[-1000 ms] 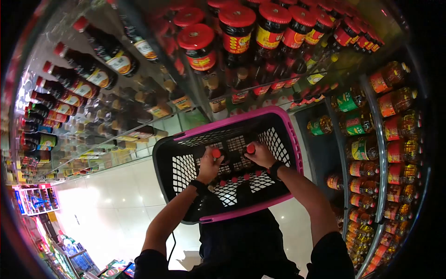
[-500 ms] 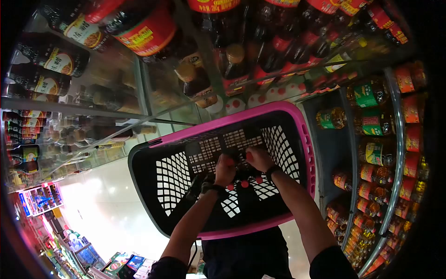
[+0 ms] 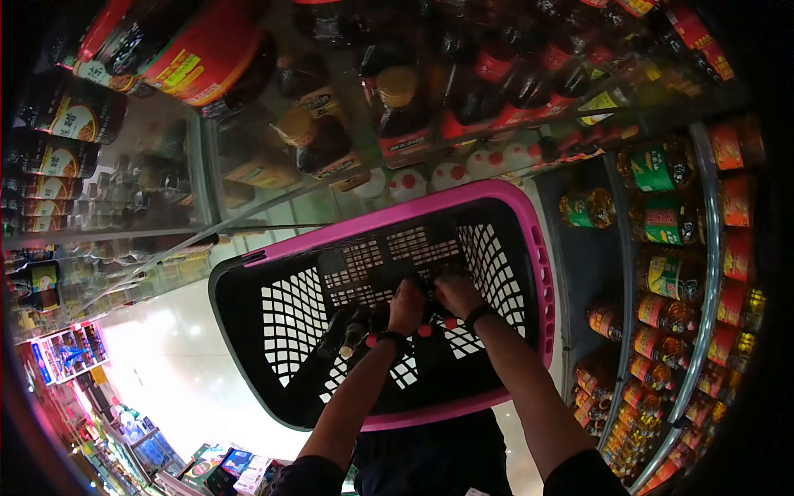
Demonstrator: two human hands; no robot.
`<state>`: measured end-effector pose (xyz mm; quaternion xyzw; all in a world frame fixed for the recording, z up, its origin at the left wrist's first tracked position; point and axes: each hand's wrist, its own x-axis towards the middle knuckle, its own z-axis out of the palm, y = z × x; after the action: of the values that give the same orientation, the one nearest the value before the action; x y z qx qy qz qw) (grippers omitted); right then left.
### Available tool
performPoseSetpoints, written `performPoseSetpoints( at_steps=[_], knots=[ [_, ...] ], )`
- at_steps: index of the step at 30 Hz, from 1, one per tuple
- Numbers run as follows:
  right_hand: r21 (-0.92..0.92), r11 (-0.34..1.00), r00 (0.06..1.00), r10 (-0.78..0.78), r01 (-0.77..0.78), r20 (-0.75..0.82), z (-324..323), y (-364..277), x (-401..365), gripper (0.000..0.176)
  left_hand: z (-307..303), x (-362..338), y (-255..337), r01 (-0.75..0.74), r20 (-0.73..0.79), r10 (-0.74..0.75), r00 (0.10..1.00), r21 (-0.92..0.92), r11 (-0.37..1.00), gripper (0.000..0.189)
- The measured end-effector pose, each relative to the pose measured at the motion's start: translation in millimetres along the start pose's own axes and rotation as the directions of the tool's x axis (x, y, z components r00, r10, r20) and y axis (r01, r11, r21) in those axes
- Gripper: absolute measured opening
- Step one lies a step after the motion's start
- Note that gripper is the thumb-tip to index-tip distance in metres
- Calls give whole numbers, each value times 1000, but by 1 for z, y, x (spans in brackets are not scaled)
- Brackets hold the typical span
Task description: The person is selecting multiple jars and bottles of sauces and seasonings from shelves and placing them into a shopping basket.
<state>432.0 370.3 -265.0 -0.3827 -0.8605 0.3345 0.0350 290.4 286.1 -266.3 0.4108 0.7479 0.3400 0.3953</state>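
Both hands down in the pink-rimmed basket (image 3: 413, 207), bottles beneath.
From my remote seat I see, at left, dark labelled bottles (image 3: 76, 122) on glass shelves; then, inside the basket, dark bottles (image 3: 354, 329) lying close together (some caps show red). The left hand (image 3: 407, 309) is beside them, fingers curled; the right hand (image 3: 460, 298) is just beyond, fingers bent. I cannot tell what either clamps. At right, oil bottles (image 3: 672, 274) line the shelving.
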Motion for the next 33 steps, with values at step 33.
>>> performPoseSetpoints(
  at_steps=[33],
  knots=[
    [-310,951,999,27,-13,40,-20,-27,-14,10,3,-26,-9,118,127,-133,983,118,986,40]
  ],
)
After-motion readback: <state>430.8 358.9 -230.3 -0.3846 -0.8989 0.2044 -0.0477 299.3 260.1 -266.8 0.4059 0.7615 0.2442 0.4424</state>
